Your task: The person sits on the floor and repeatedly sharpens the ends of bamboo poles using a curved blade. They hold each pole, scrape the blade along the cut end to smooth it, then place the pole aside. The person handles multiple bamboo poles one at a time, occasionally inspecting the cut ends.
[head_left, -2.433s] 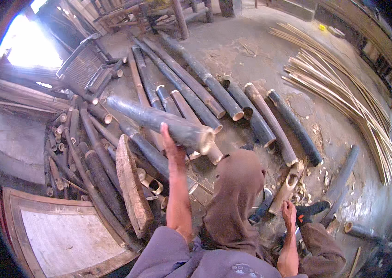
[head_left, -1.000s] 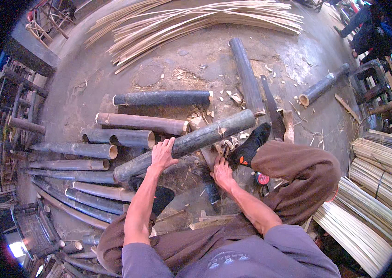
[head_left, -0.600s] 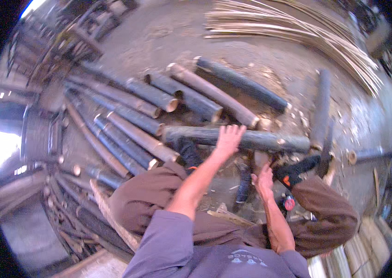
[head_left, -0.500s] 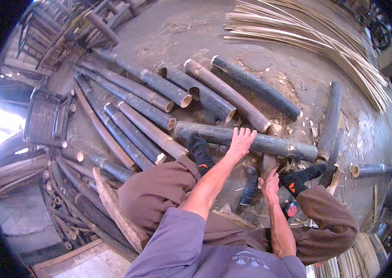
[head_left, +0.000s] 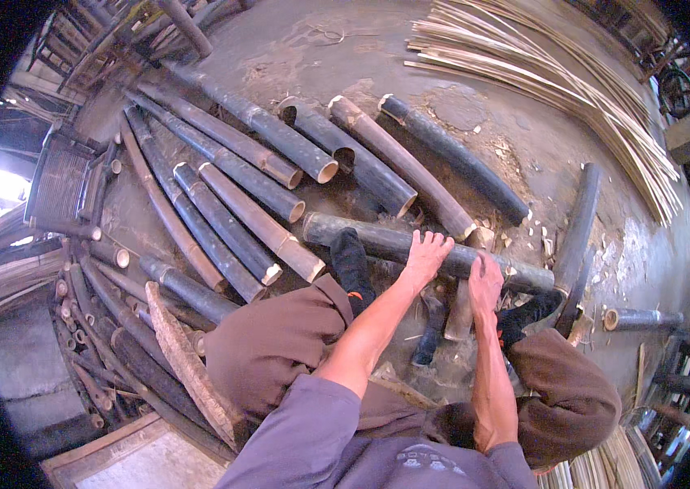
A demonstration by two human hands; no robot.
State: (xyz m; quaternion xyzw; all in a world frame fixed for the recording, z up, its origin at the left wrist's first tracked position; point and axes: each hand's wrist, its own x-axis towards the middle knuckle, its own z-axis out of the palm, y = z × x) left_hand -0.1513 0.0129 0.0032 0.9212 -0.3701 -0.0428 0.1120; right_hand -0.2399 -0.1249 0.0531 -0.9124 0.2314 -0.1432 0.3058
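Observation:
A dark bamboo pole (head_left: pixel 361 235) lies crosswise in front of me, over a brownish piece (head_left: pixel 459 314) that sticks out beneath it. My left hand (head_left: pixel 426 254) is curled over the top of the pole near its middle. Just to the right, my right hand (head_left: pixel 486 281) also grips the pole, its fingers over the upper side; the thumb is hard to make out. Both of my feet in dark footwear, the left foot (head_left: pixel 350 265) and the right foot (head_left: pixel 528 314), are close to the pole. A short dark object (head_left: pixel 429 330) lies on the ground between my legs.
Several cut bamboo poles (head_left: pixel 259 183) lie fanned out ahead and to the left. Long pale split strips (head_left: pixel 557 106) are spread at the far right. A short bamboo piece (head_left: pixel 646 319) and an upright-lying dark pole (head_left: pixel 577 224) are at right. A rough plank (head_left: pixel 186 359) leans by my left leg.
My right hand has risen from the brownish piece below onto the bamboo pole. My left hand stays on the pole. The whole view has shifted slightly.

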